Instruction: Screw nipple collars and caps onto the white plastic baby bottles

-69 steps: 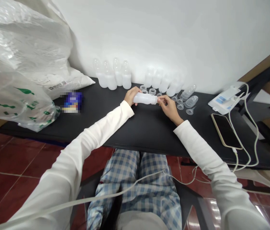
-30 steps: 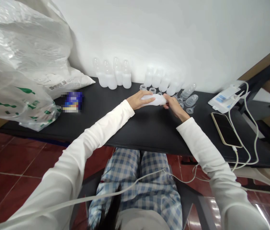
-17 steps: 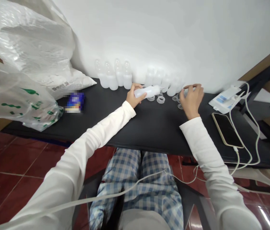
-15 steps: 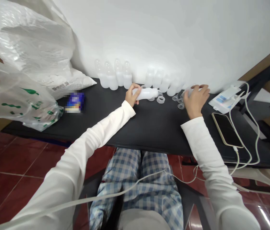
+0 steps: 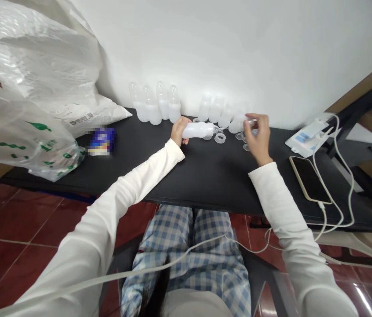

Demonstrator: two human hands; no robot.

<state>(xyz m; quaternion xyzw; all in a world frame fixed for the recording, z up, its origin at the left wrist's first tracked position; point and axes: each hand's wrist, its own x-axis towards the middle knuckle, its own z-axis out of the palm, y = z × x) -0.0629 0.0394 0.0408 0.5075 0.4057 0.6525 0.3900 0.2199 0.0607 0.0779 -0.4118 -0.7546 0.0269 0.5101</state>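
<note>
Holding bottle (image 5: 197,130), left hand (image 5: 179,131), bag (image 5: 20,132), green print (image 5: 46,146) unreadable

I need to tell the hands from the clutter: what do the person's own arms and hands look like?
Long, plain white cloth sleeves, creased along their length, with wide cuffs. The left hand and right hand are bare, ungloved.

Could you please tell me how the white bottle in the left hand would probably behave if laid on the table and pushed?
The white bottle would probably roll, since its body looks rounded. It is likely light for its size: the left hand alone holds it sideways by one end. Its smooth, plastic-looking wall may be slightly slippery.
</note>
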